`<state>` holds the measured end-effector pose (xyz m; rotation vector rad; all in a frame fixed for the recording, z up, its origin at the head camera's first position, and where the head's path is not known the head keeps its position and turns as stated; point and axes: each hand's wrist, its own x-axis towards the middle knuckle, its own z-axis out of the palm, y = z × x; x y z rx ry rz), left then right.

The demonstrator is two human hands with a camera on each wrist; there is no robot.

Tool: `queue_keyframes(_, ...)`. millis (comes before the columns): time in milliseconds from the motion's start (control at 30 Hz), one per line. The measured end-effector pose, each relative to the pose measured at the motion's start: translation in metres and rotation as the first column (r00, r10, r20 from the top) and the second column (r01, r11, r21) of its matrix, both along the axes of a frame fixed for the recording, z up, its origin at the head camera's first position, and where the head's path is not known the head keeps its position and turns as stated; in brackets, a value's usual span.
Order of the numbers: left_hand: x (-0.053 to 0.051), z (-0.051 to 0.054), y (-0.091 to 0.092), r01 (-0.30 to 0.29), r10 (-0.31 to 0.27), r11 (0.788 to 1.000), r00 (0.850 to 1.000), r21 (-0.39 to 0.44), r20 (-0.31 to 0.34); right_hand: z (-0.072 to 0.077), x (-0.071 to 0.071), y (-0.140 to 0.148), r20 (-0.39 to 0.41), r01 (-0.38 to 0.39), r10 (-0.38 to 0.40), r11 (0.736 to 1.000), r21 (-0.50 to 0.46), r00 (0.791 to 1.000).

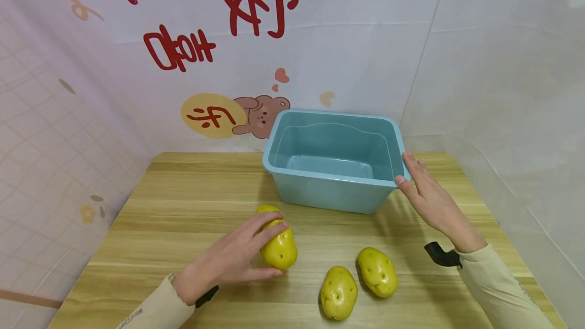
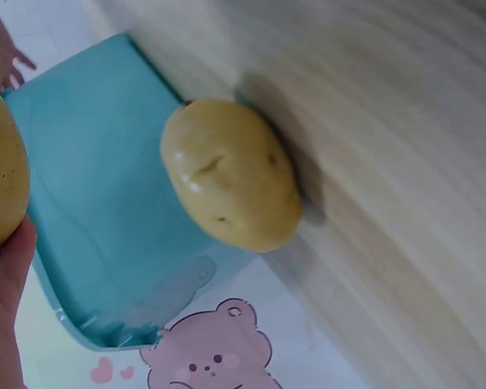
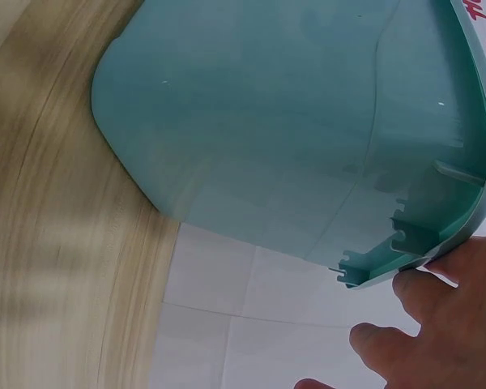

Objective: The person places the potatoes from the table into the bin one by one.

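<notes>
My left hand (image 1: 228,253) holds a yellow potato (image 1: 281,252) between thumb and fingers, above the table in front of the bin. Just beyond it, partly hidden by the fingers, is another potato (image 1: 267,208); in the left wrist view this potato (image 2: 231,174) lies on the wood, with the held potato (image 2: 2,166) at the left edge. My right hand (image 1: 434,202) touches the right front corner of the light-blue plastic bin (image 1: 333,194) with fingers mostly extended. In the right wrist view the fingertips of this hand (image 3: 449,316) meet the bin's rim.
Two more potatoes, one (image 1: 339,293) near the front middle and one (image 1: 377,272) to its right, lie on the wooden table (image 1: 183,187). White walls (image 1: 356,55) with red writing and a printed bear (image 1: 265,116) stand behind and at both sides.
</notes>
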<state>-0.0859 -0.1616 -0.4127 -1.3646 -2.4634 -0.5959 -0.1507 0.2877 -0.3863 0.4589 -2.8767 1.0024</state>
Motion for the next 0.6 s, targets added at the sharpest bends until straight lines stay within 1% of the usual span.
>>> queue_keyframes(167, -0.006, 0.007, 0.003, 0.011, -0.01, 0.998, 1.0, 0.064, -0.02, 0.001, 0.0, 0.0, 0.001, 0.003, -0.003, 1.0, 0.002, 1.0)
queue_keyframes(333, -0.012, 0.016, 0.007, 0.029, -0.024, 0.992, 0.999, 0.127, -0.038, 0.0, -0.001, 0.001, 0.002, 0.005, -0.005, 1.0, 0.002, 1.0)
queue_keyframes(600, -0.021, 0.031, 0.016, 0.036, -0.016, 0.979, 0.995, 0.201, -0.098, -0.001, -0.002, 0.001, -0.003, 0.001, -0.001, 1.0, -0.004, 1.0)
